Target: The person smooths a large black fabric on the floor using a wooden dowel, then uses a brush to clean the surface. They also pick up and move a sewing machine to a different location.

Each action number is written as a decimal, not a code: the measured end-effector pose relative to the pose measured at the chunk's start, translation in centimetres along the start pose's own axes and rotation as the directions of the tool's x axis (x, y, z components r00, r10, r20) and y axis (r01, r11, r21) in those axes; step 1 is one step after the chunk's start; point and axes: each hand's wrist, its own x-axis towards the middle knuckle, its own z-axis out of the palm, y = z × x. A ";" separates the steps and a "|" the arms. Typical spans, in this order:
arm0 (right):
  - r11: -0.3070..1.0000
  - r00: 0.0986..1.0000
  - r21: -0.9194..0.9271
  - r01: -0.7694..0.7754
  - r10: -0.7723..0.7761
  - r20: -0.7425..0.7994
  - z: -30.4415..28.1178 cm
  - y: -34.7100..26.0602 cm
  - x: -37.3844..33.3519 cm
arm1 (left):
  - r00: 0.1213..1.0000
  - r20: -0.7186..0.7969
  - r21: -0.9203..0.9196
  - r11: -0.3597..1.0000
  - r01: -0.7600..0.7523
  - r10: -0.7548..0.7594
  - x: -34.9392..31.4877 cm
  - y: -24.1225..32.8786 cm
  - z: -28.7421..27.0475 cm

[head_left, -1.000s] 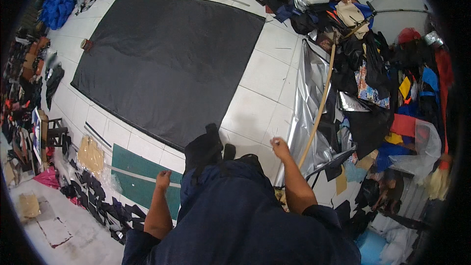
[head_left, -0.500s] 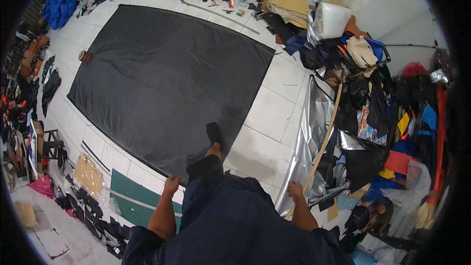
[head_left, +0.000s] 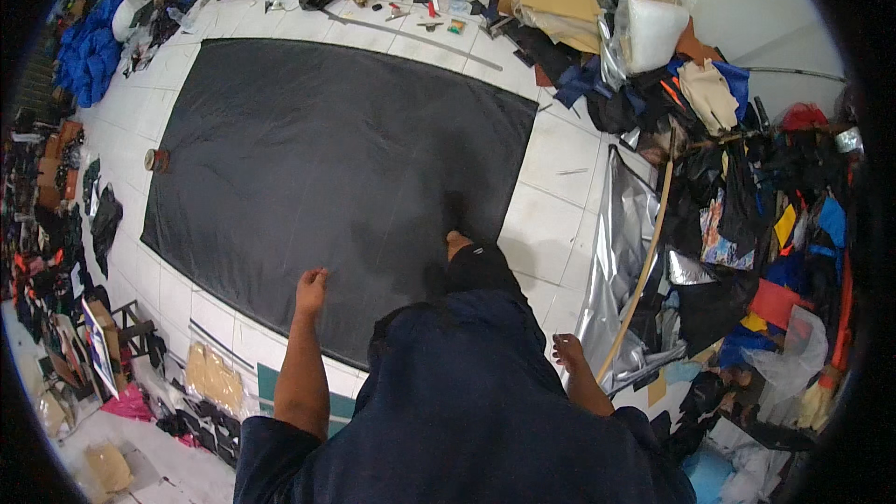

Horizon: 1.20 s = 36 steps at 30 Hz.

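Observation:
A large black sheet [head_left: 308, 159] is spread on the white tiled floor in front of me, and I stand over its near part with one bare foot [head_left: 456, 242] on it. My left hand [head_left: 312, 289] hangs in the air above the sheet's near left edge, fingers drawn together, with no object showing in it. Low on my right, my right hand [head_left: 567, 352] is held loosely with fingers slightly apart and nothing seen in them. It is nearest to a crumpled silver sheet [head_left: 616, 243]. A small round tin [head_left: 157, 161] sits at the black sheet's left edge.
A long wooden pole [head_left: 651, 257] lies along the silver sheet. Heaped fabric scraps [head_left: 714, 187] fill the right side. Cardboard [head_left: 558, 7] and a metal strip [head_left: 411, 37] are at the far side. A blue bundle [head_left: 89, 61] and a green board [head_left: 341, 408] lie on the left.
I have stepped forward over the black sheet, and the foot in view now shows farther right. My left hand has swung forward and up; my right hand stays low beside me.

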 end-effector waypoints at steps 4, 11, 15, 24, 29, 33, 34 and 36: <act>0.988 0.999 -0.151 -0.027 0.031 0.024 0.9 -10.6 5.4 | 0.996 0.033 0.083 0.994 0.077 -0.080 3.5 1.4 1.1; 0.239 0.459 -0.710 0.662 -0.879 0.132 -1.9 -37.0 20.5 | 0.960 0.012 -0.106 0.954 0.281 -0.281 4.2 1.2 3.2; 0.745 0.790 -0.324 0.583 -0.614 0.011 5.3 -59.3 17.2 | 0.927 -0.072 -0.134 0.924 0.358 -0.369 6.3 2.8 2.4; 0.356 0.551 -0.515 0.780 -0.781 0.294 21.8 -77.8 15.5 | 0.874 -0.096 -0.284 0.855 0.434 -0.476 16.6 9.6 1.1; 0.449 0.746 -0.641 0.622 -0.588 0.312 24.3 -74.5 18.7 | 0.914 -0.032 -0.157 0.905 0.396 -0.405 27.1 12.9 -4.8; 0.548 0.819 -0.635 0.544 -0.511 0.261 29.5 -75.9 15.4 | 0.939 -0.233 -0.169 0.961 0.218 -0.254 33.3 21.9 -13.3; 0.535 0.810 -0.634 0.558 -0.517 0.276 30.9 -76.4 15.6 | 0.933 -0.274 -0.167 0.967 0.193 -0.234 35.7 21.3 -15.6; 0.415 0.734 -0.655 0.631 -0.592 0.332 33.7 -78.8 15.0 | 0.923 -0.303 -0.195 0.964 0.183 -0.236 39.3 23.9 -17.9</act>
